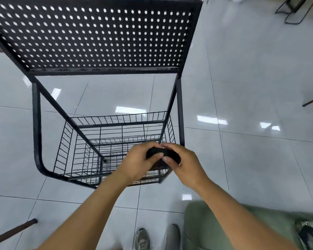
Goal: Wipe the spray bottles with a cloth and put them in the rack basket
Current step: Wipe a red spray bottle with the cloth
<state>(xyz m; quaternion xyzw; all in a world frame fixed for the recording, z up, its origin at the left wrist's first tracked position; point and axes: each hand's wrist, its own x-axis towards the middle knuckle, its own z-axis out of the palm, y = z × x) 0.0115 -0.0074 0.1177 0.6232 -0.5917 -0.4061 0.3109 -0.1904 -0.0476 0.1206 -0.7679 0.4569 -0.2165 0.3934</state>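
Black cloth [163, 153], bunched, is pinched between left hand [137, 164] and right hand [185, 166] above the wire rack basket [116, 141], which holds nothing visible; no spray bottles appear in view, so wiping and loading seemingly remain outstanding.

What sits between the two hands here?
In the head view, a dark folded cloth, gripped by the left hand and the right hand, above the wire basket.

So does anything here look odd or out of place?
Nothing broken or spilled. One oddity: no spray bottles show, and the wire basket looks empty, while both hands grip a small dark cloth.
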